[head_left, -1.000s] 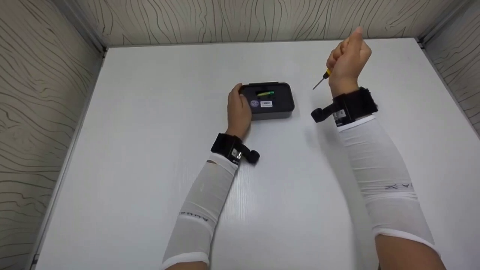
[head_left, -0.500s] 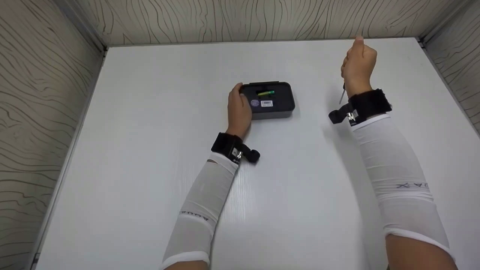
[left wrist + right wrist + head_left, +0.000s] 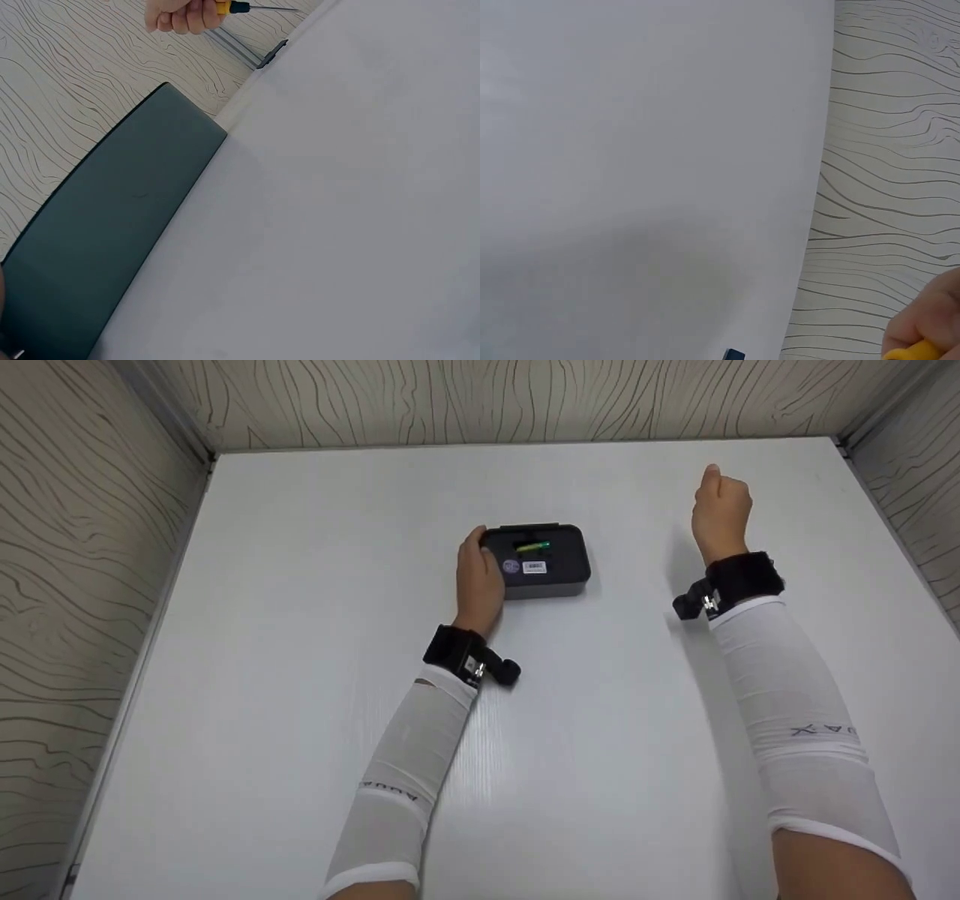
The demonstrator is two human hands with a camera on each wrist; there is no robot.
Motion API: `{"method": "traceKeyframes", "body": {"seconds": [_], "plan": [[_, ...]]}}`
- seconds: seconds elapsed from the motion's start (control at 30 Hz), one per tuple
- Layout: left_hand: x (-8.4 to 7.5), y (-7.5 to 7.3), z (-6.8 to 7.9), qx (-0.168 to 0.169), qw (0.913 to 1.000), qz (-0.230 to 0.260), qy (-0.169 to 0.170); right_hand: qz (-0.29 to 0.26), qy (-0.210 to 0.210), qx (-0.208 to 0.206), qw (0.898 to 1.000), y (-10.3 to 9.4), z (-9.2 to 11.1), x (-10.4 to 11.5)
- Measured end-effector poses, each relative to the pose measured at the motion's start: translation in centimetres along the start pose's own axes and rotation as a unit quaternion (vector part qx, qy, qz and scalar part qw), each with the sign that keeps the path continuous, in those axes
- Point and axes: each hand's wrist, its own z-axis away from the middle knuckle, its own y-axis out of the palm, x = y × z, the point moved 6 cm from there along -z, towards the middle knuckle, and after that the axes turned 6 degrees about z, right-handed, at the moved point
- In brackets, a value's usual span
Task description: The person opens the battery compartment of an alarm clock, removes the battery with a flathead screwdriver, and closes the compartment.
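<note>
A black box [image 3: 555, 577] stands on the white table, toward its far side. A small yellow-green piece [image 3: 534, 547] shows in an opening in its top, above a purple round mark and a white barcode label. My left hand [image 3: 480, 589] holds the box by its left end, fingertips at the far corner and thumb along the near part. Raised to the right of the box, my right hand [image 3: 721, 514] grips a screwdriver [image 3: 240, 7] with a yellow and black handle and thin metal shaft. From the head view the screwdriver is hidden behind that hand.
The white table [image 3: 337, 547] runs back to a wall panel [image 3: 420, 405] with a wood-line pattern. Similar panels rise at the left and right sides. Each forearm wears a white sleeve and a black wrist strap with a camera.
My right hand has moved to the right and then nearer to me, its wrist turning so the screwdriver shaft dropped out of the head view. The left hand and box have stayed in place.
</note>
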Motion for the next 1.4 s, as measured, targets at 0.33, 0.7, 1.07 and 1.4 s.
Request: {"method": "traceKeyframes", "body": {"seconds": [0.33, 0.7, 1.07, 1.4], "plan": [[0.1, 0.1, 0.0, -0.001, 1.0, -0.001, 0.006, 0.011, 0.027, 0.032, 0.999, 1.1, 0.3, -1.3], [0.1, 0.0, 0.0, -0.004, 1.0, 0.005, 0.002, 0.096, -0.002, 0.064, 0.993, 2.4, 0.6, -1.0], [0.1, -0.1, 0.0, -0.007, 0.9999, 0.005, 0.011, 0.13, 0.011, 0.162, 0.978, 4.0, 1.4, -1.5], [0.2, -0.2, -0.1, -0.008, 0.9999, 0.006, 0.007, 0.116, 0.007, 0.188, 0.975, 5.0, 1.9, -1.6]]}}
